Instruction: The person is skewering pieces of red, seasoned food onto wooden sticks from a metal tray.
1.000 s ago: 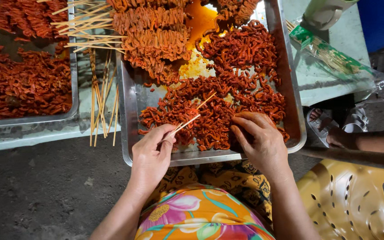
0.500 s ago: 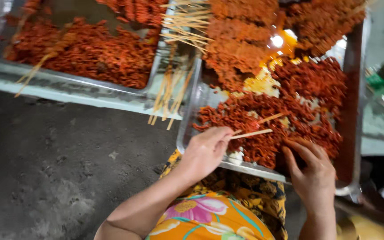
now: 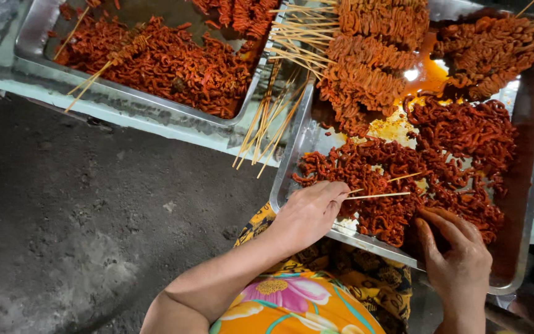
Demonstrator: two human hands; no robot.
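Bamboo, thin and pale, the skewer (image 3: pixel 379 196) was pinched at its near end by the left hand (image 3: pixel 309 213), lying over red marinated meat pieces (image 3: pixel 403 185) at the near edge of a steel tray (image 3: pixel 529 185). The right hand (image 3: pixel 458 260), fingers curled, dug into the meat at the tray's near right corner. Loose skewers (image 3: pixel 267 127) lay between this tray and a second tray (image 3: pixel 38 37) on the table (image 3: pixel 7 77).

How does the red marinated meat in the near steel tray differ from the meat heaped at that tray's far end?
The near loose red meat pieces lie unskewered, spread flat in the rectangular steel tray. The far skewered orange-red meat is threaded on bamboo sticks and stacked in rows. It also looks paler and more orange. Both are curly, sauce-coated strips.
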